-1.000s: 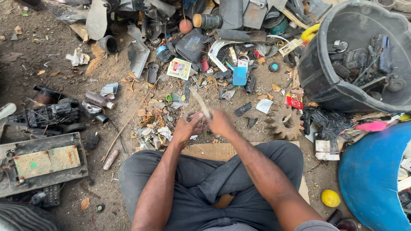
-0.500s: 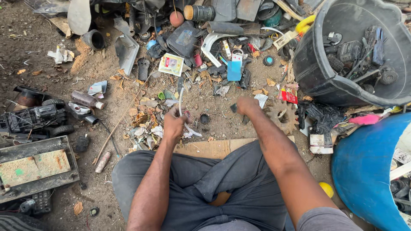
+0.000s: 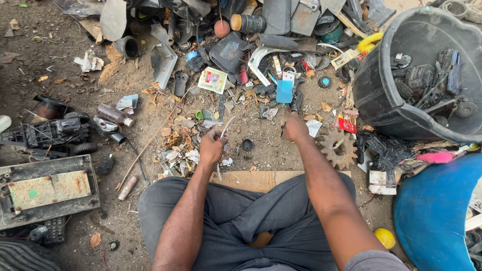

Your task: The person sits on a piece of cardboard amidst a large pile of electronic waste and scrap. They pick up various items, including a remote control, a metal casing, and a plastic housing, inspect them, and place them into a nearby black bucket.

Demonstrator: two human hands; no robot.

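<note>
I sit on dirt ground with scrap spread before me. My left hand (image 3: 212,147) is closed around a thin pale rod (image 3: 225,128) that sticks up and forward from the fist. My right hand (image 3: 294,127) reaches further ahead and pinches a small dark piece (image 3: 282,131) just off the ground. A small black ring (image 3: 247,145) lies on the dirt between my two hands. A rusty toothed gear (image 3: 337,147) rests just right of my right wrist.
A black tub (image 3: 381,100) of dark parts stands at the right, a blue barrel (image 3: 432,211) below it. A toy car chassis (image 3: 50,133) and a rusty metal box (image 3: 47,190) lie at the left. Plastic scrap is piled across the back; cardboard (image 3: 256,179) lies by my knees.
My hands were together on the pale rod a second ago. The right hand let go and reached forward right to the ground, while the left hand kept the rod.
</note>
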